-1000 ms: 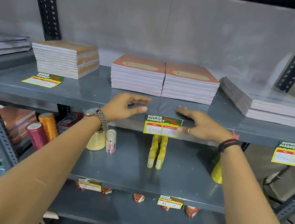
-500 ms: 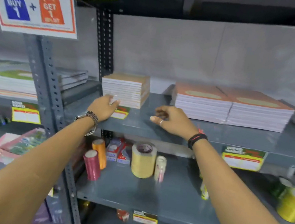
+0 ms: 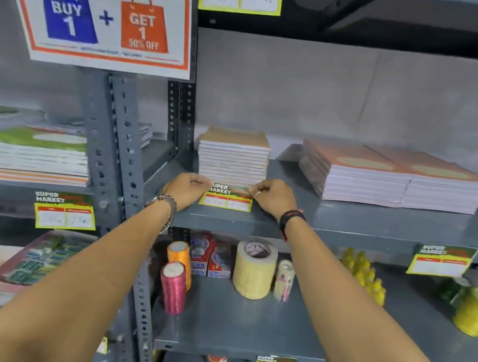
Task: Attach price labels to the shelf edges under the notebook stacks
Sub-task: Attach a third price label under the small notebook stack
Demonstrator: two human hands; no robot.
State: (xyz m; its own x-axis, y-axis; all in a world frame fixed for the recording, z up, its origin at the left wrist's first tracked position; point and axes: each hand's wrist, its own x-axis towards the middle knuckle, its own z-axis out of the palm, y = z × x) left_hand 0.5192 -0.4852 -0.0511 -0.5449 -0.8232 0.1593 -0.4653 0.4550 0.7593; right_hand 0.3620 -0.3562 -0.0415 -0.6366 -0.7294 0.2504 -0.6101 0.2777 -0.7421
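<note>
In the head view, the yellow-and-green paper price label (image 3: 227,197) lies flat on the grey metal shelf (image 3: 348,224), just in front of the brown-covered notebook stack (image 3: 232,157). Its long axis runs left to right between the left hand (image 3: 189,187) and the right hand (image 3: 273,198), each equally near, fingers curled and pinching an upper corner; the shelf edge lies toward the person. Half a second ago the right hand hovered open beside it, and only the left touched the label.

A price label (image 3: 227,198) lies on my shelf (image 3: 348,224), just before the notebook stack (image 3: 232,157); two joined stacks (image 3: 397,181) sit right.
</note>
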